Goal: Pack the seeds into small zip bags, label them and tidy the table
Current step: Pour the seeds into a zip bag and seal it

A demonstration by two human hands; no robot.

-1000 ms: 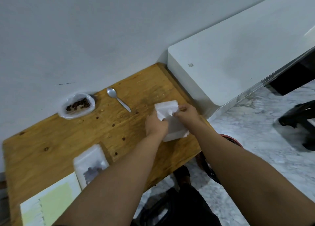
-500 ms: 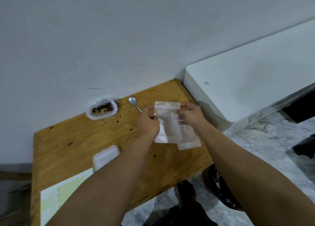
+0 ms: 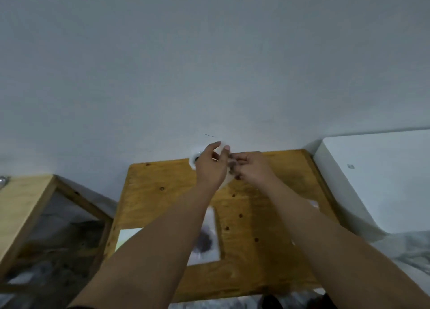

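Small zip bag (image 3: 227,181) is held up over the far edge of the tabletop (image 3: 267,215), between both hands. The left hand (image 3: 210,166) curls thumb and fingers round its top; the right hand (image 3: 252,167) pinches its side with bent fingers. Behind the left hand is the seed bowl (image 3: 193,161). A filled bag (image 3: 207,236) lies nearer, beside a label sheet (image 3: 126,237).

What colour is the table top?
Yellow-brown wood grain dotted with small dark spots; the head view, the only one, shows the table top clearly.
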